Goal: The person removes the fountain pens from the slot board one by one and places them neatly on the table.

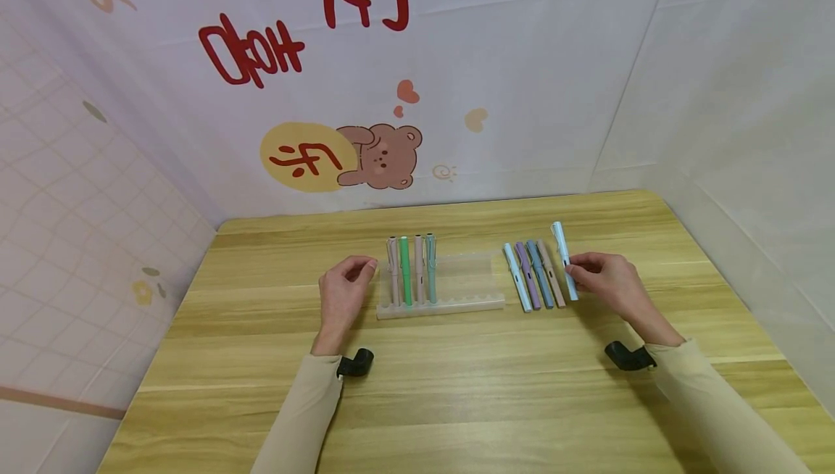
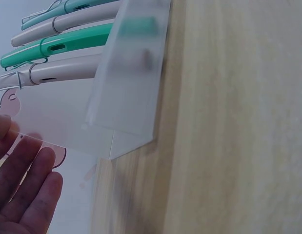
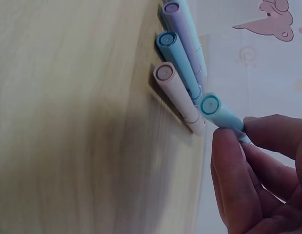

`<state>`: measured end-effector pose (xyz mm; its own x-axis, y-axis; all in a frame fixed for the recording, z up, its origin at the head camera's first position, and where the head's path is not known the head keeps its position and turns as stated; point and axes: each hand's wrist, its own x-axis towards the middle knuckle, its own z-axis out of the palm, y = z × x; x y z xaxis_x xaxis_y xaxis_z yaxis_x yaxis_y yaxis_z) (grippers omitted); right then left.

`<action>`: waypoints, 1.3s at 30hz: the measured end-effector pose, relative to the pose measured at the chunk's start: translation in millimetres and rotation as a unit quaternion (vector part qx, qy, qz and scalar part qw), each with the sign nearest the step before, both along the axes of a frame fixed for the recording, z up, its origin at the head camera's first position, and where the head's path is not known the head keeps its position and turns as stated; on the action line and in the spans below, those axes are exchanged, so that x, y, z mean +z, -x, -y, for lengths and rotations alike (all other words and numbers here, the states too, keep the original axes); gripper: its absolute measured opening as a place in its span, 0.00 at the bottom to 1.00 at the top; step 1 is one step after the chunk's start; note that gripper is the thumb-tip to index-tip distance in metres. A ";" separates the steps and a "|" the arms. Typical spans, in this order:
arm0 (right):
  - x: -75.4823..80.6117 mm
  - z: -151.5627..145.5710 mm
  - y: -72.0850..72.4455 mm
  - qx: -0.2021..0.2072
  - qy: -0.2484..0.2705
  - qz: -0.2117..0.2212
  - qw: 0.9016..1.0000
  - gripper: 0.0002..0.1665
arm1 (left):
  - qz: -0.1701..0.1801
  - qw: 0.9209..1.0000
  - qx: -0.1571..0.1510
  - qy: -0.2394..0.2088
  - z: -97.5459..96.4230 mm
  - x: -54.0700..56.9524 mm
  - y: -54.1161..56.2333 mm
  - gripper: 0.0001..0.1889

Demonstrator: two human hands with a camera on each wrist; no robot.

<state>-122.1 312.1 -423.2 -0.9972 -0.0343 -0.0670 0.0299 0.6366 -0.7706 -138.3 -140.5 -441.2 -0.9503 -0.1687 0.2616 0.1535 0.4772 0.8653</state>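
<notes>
My right hand pinches a pale blue pen between thumb and fingertips, raised and tilted beside a row of lying pens. That row has a light blue pen, a purple pen, a darker blue pen and a beige pen. At the left edge of a clear pen stand, my left hand pinches its upright panel between thumb and forefinger, the other fingers loosely bent. Upright in the stand's left half are two greyish-pink pens, a green pen and a teal pen.
The wooden table reaches back to a white printed cloth with a bear and red characters. Cloth also hangs along both sides. A black wrist mount sits at the left cuff, another at the right.
</notes>
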 end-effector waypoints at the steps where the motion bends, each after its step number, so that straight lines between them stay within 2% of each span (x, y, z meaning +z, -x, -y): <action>1: -0.6 -0.5 0.6 0.001 0.001 0.003 1.000 0.26 | 0.000 1.000 0.000 0.000 0.0 0.1 0.1 0.08; 13: -8.1 -4.9 7.3 0.012 -0.027 0.034 0.999 0.24 | 0.000 1.000 -0.003 0.000 -0.1 -0.4 1.4 0.08; 25: -14.7 -7.1 13.2 0.019 -0.001 0.069 0.997 0.25 | -0.007 1.000 -0.001 0.005 -0.2 -1.1 2.0 0.08; 39: -14.8 -4.3 13.8 0.026 -0.020 0.076 0.997 0.24 | -0.001 1.000 0.003 0.000 -0.7 -1.6 0.9 0.08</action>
<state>-135.9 316.5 -438.0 -0.9723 -0.0793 -0.2199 0.1111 0.6708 -0.7333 -139.3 -139.7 -442.8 -0.9488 -0.1737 0.2638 0.1527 0.4788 0.8646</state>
